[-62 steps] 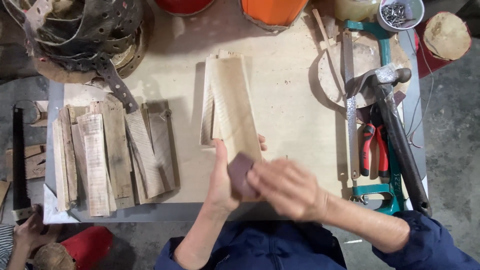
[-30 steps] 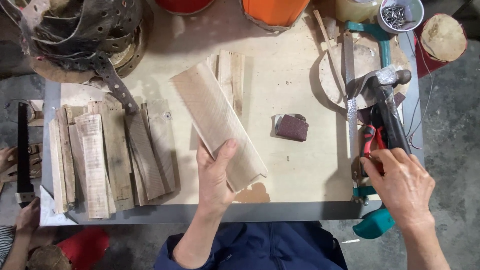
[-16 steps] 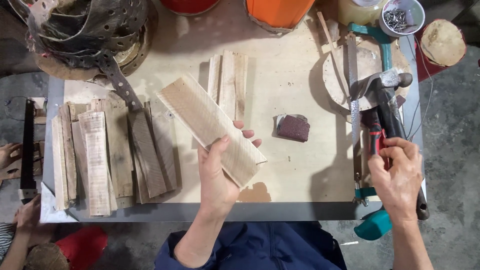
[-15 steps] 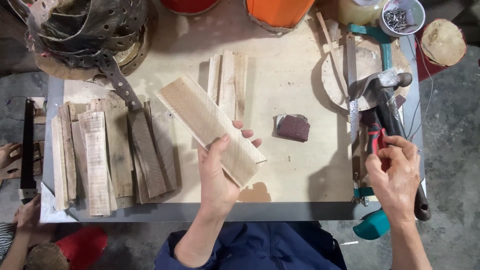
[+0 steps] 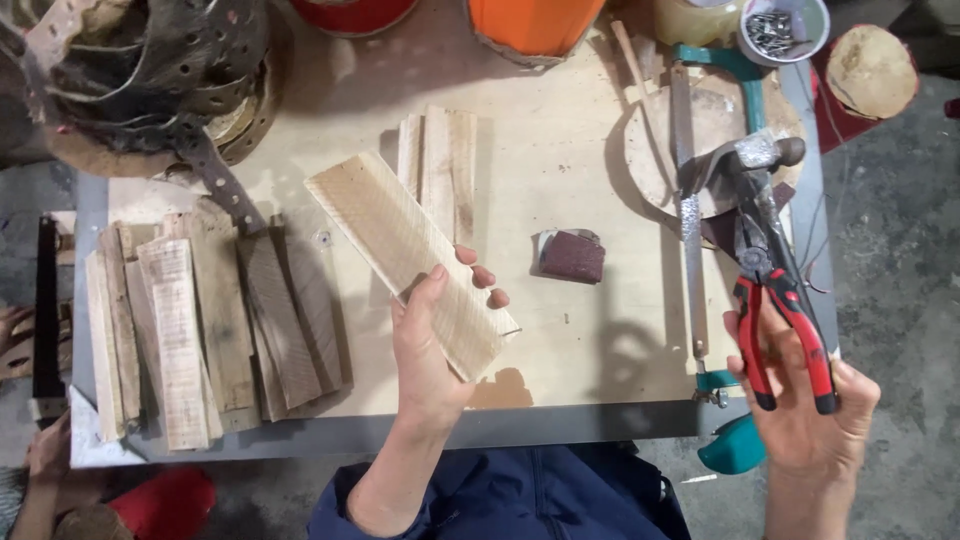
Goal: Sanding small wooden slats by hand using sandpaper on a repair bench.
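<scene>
Both hands are busy and well apart. Left hand is clamped on the near end of a pale wooden slat, thumb on top and fingers curled under its right edge, so the slat is lifted at a slant with its far end pointing up and to the left; held this way, its broad face is turned up to the camera, probably for a look at the surface. Right hand is closed around the red handles of a pair of pliers, well to the right of the slat, over the table's right edge, with the jaws of the tool pointing away from the person toward the hammer.

Just right of the slat lies a dark sanding pad; just behind it lie 3 narrow strips; to its left is a row of darker slats.

Compared with 0.5 s ago, the slat sits in much the same grip and slant, while the right hand has drawn the pliers nearer the person, off the tool pile. The pad has not moved.
</scene>
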